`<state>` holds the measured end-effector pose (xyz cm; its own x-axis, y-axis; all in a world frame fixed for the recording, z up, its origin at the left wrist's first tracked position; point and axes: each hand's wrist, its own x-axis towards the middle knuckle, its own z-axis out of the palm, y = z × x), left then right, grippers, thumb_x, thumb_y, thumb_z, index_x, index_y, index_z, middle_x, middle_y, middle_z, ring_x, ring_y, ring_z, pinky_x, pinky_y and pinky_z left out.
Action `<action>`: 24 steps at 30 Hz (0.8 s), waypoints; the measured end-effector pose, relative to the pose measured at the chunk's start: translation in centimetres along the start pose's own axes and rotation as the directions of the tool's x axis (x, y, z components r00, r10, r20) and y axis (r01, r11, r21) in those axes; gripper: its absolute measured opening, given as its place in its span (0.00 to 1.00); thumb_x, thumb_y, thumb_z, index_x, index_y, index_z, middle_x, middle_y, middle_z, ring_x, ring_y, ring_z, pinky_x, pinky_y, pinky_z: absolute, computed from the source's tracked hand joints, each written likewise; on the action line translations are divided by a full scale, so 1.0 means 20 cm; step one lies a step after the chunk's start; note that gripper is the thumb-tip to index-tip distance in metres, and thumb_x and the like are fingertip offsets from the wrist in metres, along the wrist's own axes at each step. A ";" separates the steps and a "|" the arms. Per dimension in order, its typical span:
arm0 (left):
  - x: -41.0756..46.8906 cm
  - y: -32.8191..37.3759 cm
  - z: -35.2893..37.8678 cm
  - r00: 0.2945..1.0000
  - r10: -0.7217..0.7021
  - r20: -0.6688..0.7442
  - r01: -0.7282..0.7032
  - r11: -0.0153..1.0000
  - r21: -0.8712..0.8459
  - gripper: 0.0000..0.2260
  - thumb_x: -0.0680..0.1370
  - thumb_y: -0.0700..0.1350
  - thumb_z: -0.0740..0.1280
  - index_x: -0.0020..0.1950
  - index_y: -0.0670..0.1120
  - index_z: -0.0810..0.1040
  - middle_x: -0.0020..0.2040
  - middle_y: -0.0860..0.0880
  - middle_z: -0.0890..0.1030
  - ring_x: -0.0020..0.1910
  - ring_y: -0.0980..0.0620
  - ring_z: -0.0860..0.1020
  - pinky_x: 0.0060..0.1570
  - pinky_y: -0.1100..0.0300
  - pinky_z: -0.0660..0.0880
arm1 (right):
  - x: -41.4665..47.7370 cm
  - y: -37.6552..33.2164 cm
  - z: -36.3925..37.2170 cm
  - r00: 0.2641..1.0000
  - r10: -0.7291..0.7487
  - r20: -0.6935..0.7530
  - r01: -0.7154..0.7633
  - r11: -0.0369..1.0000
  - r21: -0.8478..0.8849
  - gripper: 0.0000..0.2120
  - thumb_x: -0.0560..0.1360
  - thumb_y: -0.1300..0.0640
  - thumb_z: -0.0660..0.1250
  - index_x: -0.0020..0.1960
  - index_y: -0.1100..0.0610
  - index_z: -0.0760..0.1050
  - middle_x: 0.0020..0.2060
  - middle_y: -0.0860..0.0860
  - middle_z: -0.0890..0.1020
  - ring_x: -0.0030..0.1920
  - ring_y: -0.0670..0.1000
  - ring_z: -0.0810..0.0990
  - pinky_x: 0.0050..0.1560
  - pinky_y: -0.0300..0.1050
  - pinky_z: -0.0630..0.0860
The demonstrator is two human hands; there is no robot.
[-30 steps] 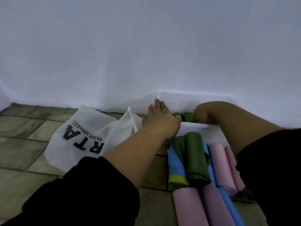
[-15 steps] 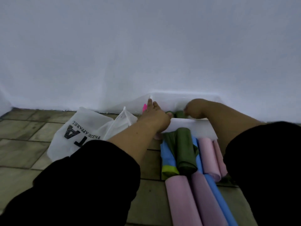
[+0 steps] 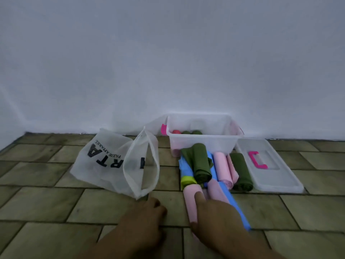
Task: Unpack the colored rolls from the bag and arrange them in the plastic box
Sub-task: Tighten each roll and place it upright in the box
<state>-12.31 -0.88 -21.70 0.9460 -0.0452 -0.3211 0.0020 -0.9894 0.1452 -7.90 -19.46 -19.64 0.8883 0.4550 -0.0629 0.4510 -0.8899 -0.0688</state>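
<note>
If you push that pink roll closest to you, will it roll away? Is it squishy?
It may roll sideways: the pink roll is a round tube on the flat floor. It looks like rolled fabric, so probably soft, light, and bendy if lifted by one end.

head cam | wide-angle | faces fwd+down at floor [image 3: 46, 202], wall [image 3: 168, 53] behind | left hand [image 3: 145, 219], right hand [image 3: 214, 215] close at btm

Count, lower half of frame. Bag [image 3: 104, 161]: 1. Plastic box [image 3: 203, 144]: 1. Lid [image 3: 280, 176]: 1.
Floor: pink rolls [image 3: 222, 167] 4; green rolls [image 3: 202, 165] 2; blue rolls [image 3: 233, 204] at least 2, overlapped.
In box: green roll ends [image 3: 196, 132] 2; red roll end [image 3: 176, 131] 1.
</note>
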 end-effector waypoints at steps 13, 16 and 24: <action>-0.12 0.04 -0.14 0.967 0.000 -0.255 -0.100 0.920 -0.380 0.12 0.80 0.50 0.60 0.62 0.53 0.77 0.59 0.54 0.78 0.55 0.56 0.75 0.56 0.61 0.71 | -0.19 -0.12 0.07 0.933 -0.357 0.047 0.356 0.934 0.017 0.24 0.71 0.53 0.62 0.65 0.47 0.59 0.60 0.51 0.72 0.58 0.55 0.72 0.56 0.51 0.68; -0.05 0.12 -0.13 0.998 0.068 0.008 -0.062 0.950 -0.307 0.18 0.84 0.50 0.52 0.69 0.49 0.73 0.69 0.47 0.73 0.67 0.49 0.71 0.66 0.58 0.65 | -0.20 -0.13 0.10 0.943 -0.331 0.035 0.331 0.943 -0.011 0.33 0.70 0.51 0.65 0.71 0.49 0.55 0.65 0.51 0.68 0.64 0.56 0.68 0.65 0.54 0.65; 0.05 0.11 -0.08 0.995 0.013 0.102 0.024 0.936 -0.352 0.25 0.83 0.58 0.47 0.74 0.47 0.65 0.74 0.44 0.67 0.71 0.46 0.66 0.69 0.56 0.60 | -0.22 -0.07 0.09 0.965 -0.262 -0.001 0.261 0.962 0.084 0.26 0.70 0.58 0.62 0.67 0.47 0.61 0.55 0.49 0.78 0.59 0.53 0.74 0.73 0.55 0.54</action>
<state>-10.78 -2.91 -20.16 0.9078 -0.0720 -0.4131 0.1385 -0.8784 0.4575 -12.65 -20.09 -21.06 0.7395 0.6719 -0.0418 0.6579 -0.7345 -0.1666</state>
